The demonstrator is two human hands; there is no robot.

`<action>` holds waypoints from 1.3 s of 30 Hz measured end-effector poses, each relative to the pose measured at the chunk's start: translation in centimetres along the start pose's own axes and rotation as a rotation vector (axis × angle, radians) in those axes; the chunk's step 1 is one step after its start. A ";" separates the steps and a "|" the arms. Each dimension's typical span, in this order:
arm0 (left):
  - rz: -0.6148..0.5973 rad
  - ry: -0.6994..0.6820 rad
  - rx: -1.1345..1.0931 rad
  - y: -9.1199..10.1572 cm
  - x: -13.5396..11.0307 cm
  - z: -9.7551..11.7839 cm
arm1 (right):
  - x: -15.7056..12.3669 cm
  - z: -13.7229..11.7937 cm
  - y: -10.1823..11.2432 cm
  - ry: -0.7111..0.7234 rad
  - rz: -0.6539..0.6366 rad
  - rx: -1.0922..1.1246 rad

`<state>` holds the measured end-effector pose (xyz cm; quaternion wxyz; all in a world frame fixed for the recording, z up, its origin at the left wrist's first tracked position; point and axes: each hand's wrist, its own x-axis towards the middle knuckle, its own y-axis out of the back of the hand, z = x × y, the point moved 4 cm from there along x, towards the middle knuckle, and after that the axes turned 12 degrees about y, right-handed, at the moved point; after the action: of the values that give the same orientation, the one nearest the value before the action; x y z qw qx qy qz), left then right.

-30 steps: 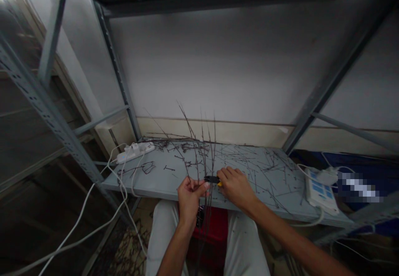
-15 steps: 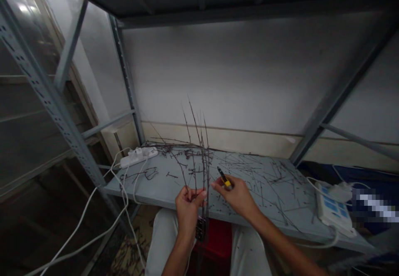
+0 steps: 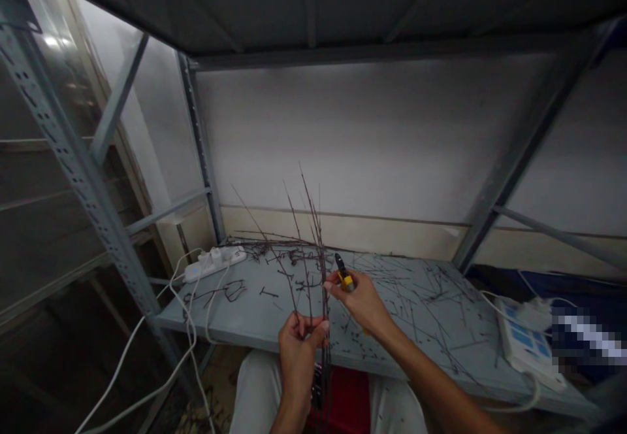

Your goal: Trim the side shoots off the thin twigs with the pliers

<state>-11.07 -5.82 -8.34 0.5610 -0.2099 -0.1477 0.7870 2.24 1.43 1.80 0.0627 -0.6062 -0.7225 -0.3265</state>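
My left hand [image 3: 300, 349] is closed on a few long thin dark twigs [image 3: 306, 270], which fan upward from my fingers over the shelf's front edge. Their lower ends run down past my wrist. To the right, my right hand [image 3: 360, 300] has pliers [image 3: 345, 280] with black jaws and yellow grips in its palm, jaws pointing up. Its thumb and forefinger tips come together at the upright twigs; whether they pinch one is hard to make out.
Cut twigs and bits lie over the grey metal shelf [image 3: 264, 336]. A white power strip [image 3: 215, 263] sits at the left, its cables hanging down. Another socket block [image 3: 531, 349] is at the right. Steel posts frame both sides; a red thing [image 3: 347, 398] is below, between my knees.
My right hand has moved left and slightly up, so its fingertips now meet the twigs. My left hand still holds them. The view has tilted up a little.
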 end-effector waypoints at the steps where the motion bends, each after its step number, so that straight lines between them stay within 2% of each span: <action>1: -0.001 0.003 -0.001 0.0 0.1 -0.1 | 0.2 -0.1 0.0 0.003 -0.005 -0.006; 9: 0.011 0.024 0.001 -0.2 0.1 -0.4 | 1.0 -0.4 -0.3 0.030 0.011 -0.005; 12: -0.022 0.002 0.021 -0.5 0.0 0.0 | 1.2 -0.7 -0.2 0.027 0.028 -0.021; 18: -0.200 -0.001 -0.015 -2.6 0.8 2.5 | 1.0 -1.1 -0.1 0.019 -0.004 0.012; 23: -0.195 0.062 -0.060 -4.0 2.4 2.5 | 1.0 -1.1 0.5 0.040 -0.023 -0.025; 26: -0.168 0.075 -0.095 -4.2 3.0 1.9 | 1.0 -1.4 1.8 0.110 -0.055 -0.229; 31: -0.097 0.043 -0.092 -3.9 3.0 1.8 | 0.5 -2.7 4.0 0.304 -0.162 -0.821; 35: -0.067 -0.029 -0.049 -4.1 2.7 2.1 | 0.2 -4.2 4.0 0.440 -0.289 -1.194; 39: -0.026 -0.125 0.001 -4.0 2.4 2.2 | 0.3 -5.4 3.5 0.485 -0.366 -1.371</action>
<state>-9.50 -2.19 -4.97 0.5608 -0.1580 -0.1846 0.7915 3.69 -1.07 7.55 -0.2268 -0.2904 -0.4123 -0.8332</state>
